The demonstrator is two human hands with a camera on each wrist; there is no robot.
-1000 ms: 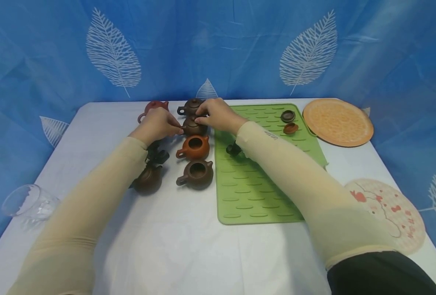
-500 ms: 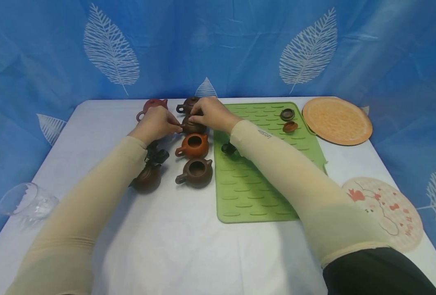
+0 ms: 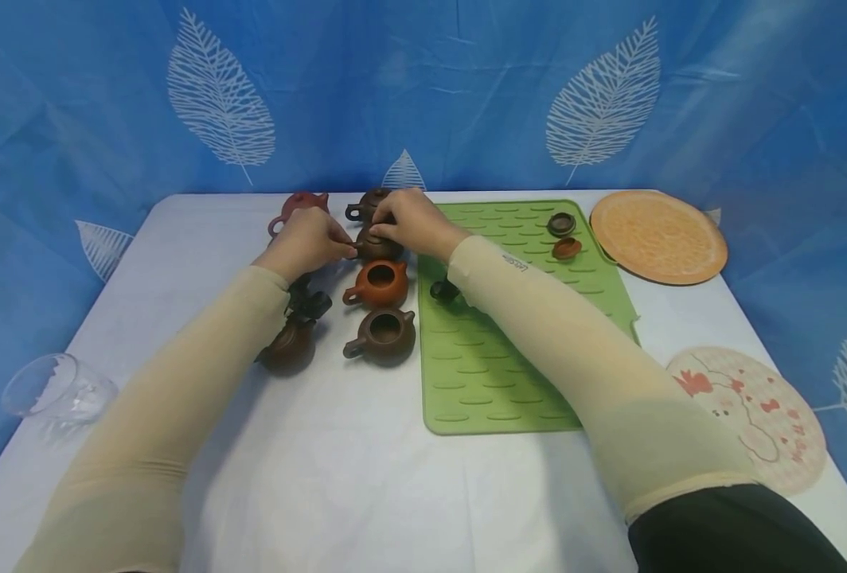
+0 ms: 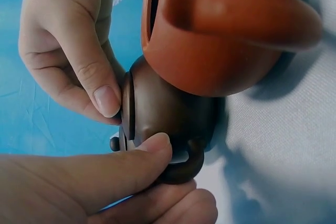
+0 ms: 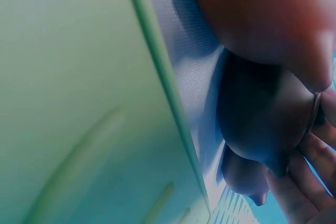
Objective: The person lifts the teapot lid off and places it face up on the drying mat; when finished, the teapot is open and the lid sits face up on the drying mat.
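Observation:
A dark brown teapot (image 4: 168,103) stands third from the front in the row left of the green mat. My left hand (image 3: 309,243) pinches its handle (image 4: 184,170) between thumb and fingers. From above, my right hand (image 3: 415,223) pinches the teapot's lid (image 4: 127,106), which sits on the opening. An orange-brown teapot (image 3: 376,285) without a lid stands just in front, and nearest of the row is a lidless brown teapot (image 3: 384,337). Behind the held pot is another dark teapot (image 3: 368,205), partly covered by my right hand.
Right of the row lies the green mat (image 3: 498,390), bearing a dark lid (image 3: 561,224) and an orange-brown lid (image 3: 567,248). A reddish teapot (image 3: 302,208) and a brown teapot (image 3: 290,350) flank my left arm. An orange round mat (image 3: 658,237), pink round mat (image 3: 753,414) and tipped glass (image 3: 61,388) lie outward.
My right hand has shifted slightly left over the dark brown teapot's lid. The left hand stays at the handle, and the other teapots keep their places.

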